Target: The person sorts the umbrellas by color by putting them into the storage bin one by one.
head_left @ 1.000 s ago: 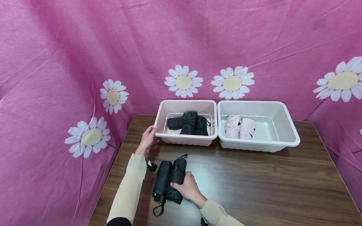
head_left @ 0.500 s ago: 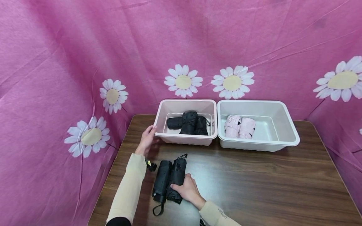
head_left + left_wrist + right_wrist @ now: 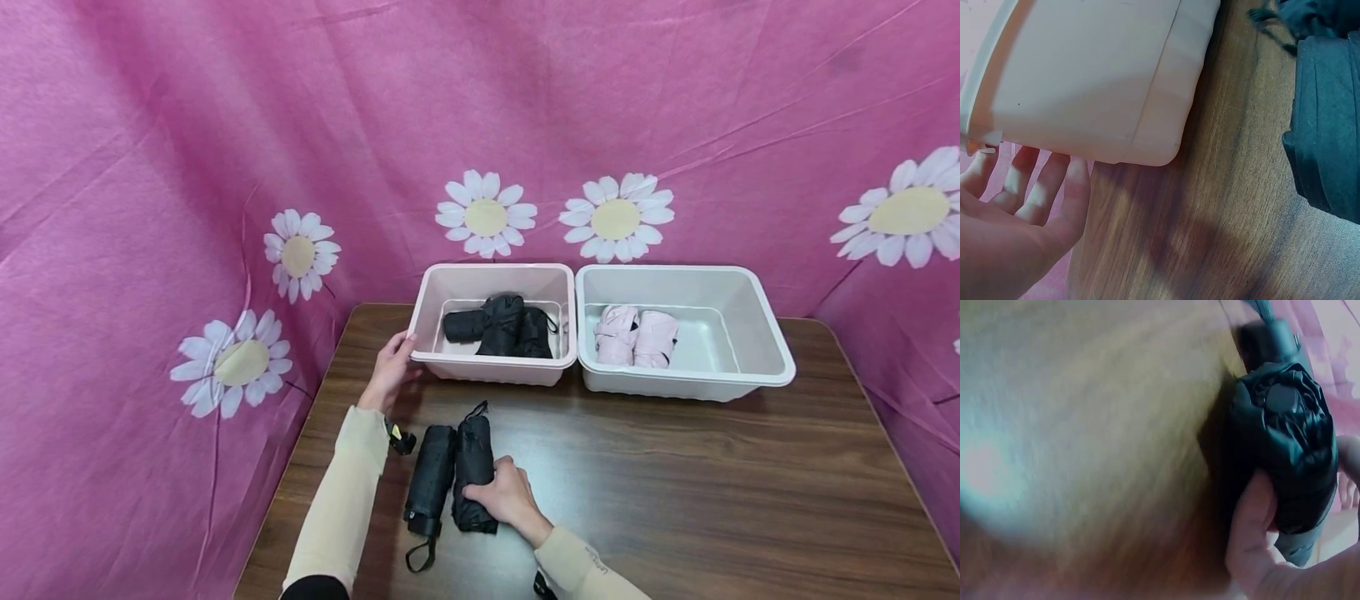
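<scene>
My right hand [image 3: 510,498] grips a black folded umbrella [image 3: 474,467] around its lower part, thumb on one side and fingers on the other. The right wrist view shows this umbrella [image 3: 1294,437] end-on in the fingers, its cloth gathered round the tip. A second black folded umbrella [image 3: 431,479] lies just left of it on the table, strap loop toward me. At the near left corner of the pink bin [image 3: 487,371], my left hand [image 3: 388,371] holds the rim. In the left wrist view, bent fingers [image 3: 1041,181] of that hand touch the bin's end wall.
Several black folded umbrellas [image 3: 502,325] lie inside the pink bin. Close beside it on the right stands a white bin [image 3: 690,383] with two pale pink folded umbrellas [image 3: 636,337]. A pink flowered cloth [image 3: 375,125] hangs behind the wooden table [image 3: 712,492].
The umbrella in my right hand has turned and shifted slightly right, opening a narrow gap from the other black umbrella at the near end. My left hand and both bins keep their places.
</scene>
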Tool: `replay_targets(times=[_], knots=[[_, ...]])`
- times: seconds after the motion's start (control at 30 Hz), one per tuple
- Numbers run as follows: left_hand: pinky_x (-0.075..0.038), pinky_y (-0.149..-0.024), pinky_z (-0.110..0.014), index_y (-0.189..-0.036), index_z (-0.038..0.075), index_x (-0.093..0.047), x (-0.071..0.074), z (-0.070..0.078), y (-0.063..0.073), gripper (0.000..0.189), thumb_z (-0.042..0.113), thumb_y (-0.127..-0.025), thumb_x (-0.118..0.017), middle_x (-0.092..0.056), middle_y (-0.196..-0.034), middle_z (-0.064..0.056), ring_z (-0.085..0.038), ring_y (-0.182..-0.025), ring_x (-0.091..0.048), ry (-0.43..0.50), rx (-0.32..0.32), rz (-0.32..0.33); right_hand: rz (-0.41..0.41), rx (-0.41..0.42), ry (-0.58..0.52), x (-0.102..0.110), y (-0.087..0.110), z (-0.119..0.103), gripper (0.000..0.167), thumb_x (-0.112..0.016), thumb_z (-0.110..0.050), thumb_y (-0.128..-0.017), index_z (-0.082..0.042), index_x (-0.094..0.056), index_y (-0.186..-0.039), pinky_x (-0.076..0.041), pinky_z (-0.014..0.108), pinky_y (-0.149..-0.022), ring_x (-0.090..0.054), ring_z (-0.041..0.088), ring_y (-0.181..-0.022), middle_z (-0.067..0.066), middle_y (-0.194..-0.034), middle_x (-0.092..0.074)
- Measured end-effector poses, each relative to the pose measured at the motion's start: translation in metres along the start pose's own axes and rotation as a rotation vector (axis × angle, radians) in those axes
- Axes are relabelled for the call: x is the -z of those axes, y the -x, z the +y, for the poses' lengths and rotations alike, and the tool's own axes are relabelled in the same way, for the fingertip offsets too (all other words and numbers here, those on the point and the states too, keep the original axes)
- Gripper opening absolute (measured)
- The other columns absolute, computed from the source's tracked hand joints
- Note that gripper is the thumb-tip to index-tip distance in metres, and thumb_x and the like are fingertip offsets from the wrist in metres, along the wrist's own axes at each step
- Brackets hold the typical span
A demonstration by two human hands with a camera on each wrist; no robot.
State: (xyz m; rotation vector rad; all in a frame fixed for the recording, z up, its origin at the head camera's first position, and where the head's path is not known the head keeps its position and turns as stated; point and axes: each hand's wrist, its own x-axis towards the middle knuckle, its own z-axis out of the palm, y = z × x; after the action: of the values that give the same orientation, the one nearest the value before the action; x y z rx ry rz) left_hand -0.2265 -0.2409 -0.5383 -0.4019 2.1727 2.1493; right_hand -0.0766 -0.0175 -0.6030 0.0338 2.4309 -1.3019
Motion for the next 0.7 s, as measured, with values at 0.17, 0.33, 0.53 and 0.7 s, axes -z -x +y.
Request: replay_targets(times=[0.17, 0.33, 0.53, 0.7], knots=[[-0.052, -0.089, -0.048, -0.134, 0.012, -0.052, -0.001, 0.000, -0.003, 0.044, 0.038, -0.098, -0.053, -0.053, -0.126, -0.016, -0.019, -0.100, -0.054, 0.004, 0.023, -0.001, 0.016, -0.019, 0.030, 0.012, -0.005, 0.001, 0.034, -0.074, -0.033, -0.066, -0.004, -0.060, -0.077, -0.044, 0.028, -0.055, -0.053, 0.016, -0.062, 0.005, -0.070, -0.059], [-0.046, -0.098, -0.055, -0.137, 0.011, -0.049, -0.002, 0.004, -0.002, 0.041, 0.032, -0.101, -0.049, -0.050, -0.131, -0.017, -0.018, -0.100, -0.053, -0.009, 0.071, 0.012, -0.003, -0.028, 0.044, 0.018, -0.006, 0.002, 0.031, -0.072, -0.034, -0.066, -0.007, -0.057, -0.070, -0.041, 0.027, -0.052, -0.050, 0.016, -0.059, 0.004, -0.066, -0.055], [-0.044, -0.099, -0.058, -0.136, 0.010, -0.048, -0.002, 0.003, -0.002, 0.041, 0.031, -0.101, -0.049, -0.050, -0.130, -0.018, -0.019, -0.101, -0.052, -0.009, 0.068, 0.015, -0.039, -0.019, 0.075, 0.022, -0.011, 0.006, 0.034, -0.070, -0.036, -0.063, -0.014, -0.044, -0.056, -0.036, 0.025, -0.049, -0.044, 0.014, -0.052, -0.002, -0.056, -0.043], [-0.044, -0.099, -0.057, -0.137, 0.011, -0.048, -0.002, 0.003, -0.002, 0.042, 0.032, -0.101, -0.049, -0.050, -0.130, -0.018, -0.020, -0.102, -0.051, -0.013, 0.072, 0.018, -0.053, -0.027, 0.099, 0.026, -0.012, 0.007, 0.033, -0.070, -0.037, -0.062, -0.013, -0.047, -0.060, -0.036, 0.025, -0.050, -0.045, 0.015, -0.055, 0.000, -0.060, -0.045]])
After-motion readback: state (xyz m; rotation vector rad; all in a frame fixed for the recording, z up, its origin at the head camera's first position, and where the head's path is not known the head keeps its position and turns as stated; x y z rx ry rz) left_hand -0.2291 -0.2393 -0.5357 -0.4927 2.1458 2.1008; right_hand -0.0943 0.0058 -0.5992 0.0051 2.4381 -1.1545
